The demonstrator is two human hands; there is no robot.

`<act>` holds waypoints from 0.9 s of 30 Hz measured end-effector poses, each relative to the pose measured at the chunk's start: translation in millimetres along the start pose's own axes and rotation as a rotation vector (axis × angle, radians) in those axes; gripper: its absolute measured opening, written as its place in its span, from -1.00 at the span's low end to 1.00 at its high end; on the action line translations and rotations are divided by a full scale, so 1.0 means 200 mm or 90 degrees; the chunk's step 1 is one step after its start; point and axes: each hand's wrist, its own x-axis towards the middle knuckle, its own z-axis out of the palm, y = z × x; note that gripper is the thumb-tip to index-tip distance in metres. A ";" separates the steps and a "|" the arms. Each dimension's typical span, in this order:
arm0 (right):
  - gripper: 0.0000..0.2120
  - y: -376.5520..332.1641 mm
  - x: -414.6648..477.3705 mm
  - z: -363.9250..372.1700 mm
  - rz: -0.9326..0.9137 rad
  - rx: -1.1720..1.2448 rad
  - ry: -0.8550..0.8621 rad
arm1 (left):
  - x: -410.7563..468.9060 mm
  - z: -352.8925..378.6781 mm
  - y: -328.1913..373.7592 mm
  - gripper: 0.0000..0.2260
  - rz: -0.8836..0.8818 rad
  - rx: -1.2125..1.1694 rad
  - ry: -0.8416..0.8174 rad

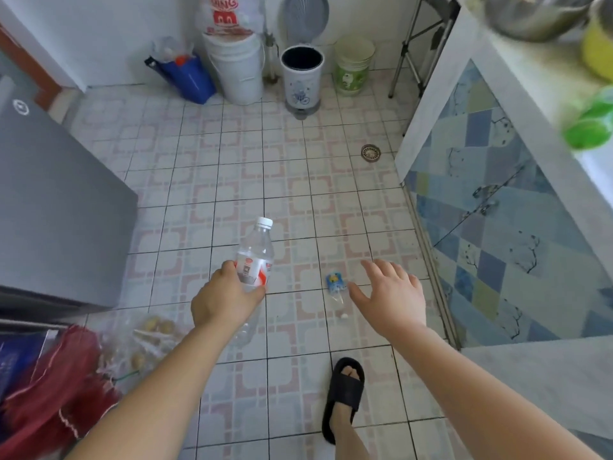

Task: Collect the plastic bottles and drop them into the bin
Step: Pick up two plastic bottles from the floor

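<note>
My left hand (223,298) is closed around a clear plastic bottle (254,254) with a white cap and a red and white label, held above the tiled floor. A second, smaller clear bottle (336,290) with a blue and yellow label lies on the floor just left of my right hand (389,293). That hand hovers over the floor with its fingers spread and nothing in it. The bin (301,79), white with a dark open mouth and its lid raised, stands against the far wall.
A white bucket (236,66) and a blue bag (185,78) stand left of the bin, a green bucket (353,66) to its right. A grey appliance (56,207) fills the left. The counter cabinet (491,200) lines the right. Bags (66,370) lie at lower left. My sandalled foot (345,393) is below.
</note>
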 end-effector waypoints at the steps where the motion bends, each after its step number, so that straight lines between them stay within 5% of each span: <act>1: -0.46 0.03 0.07 0.00 0.009 -0.003 -0.006 | 0.06 0.01 0.05 -0.52 0.002 0.004 -0.004; 12: -0.43 0.23 0.69 0.49 0.054 -0.043 -0.084 | 0.67 0.46 0.27 -0.50 0.042 0.001 -0.033; 27: -0.40 0.49 1.21 2.02 0.204 0.125 -0.152 | 1.29 1.87 -0.21 -0.45 -0.010 -0.070 -0.032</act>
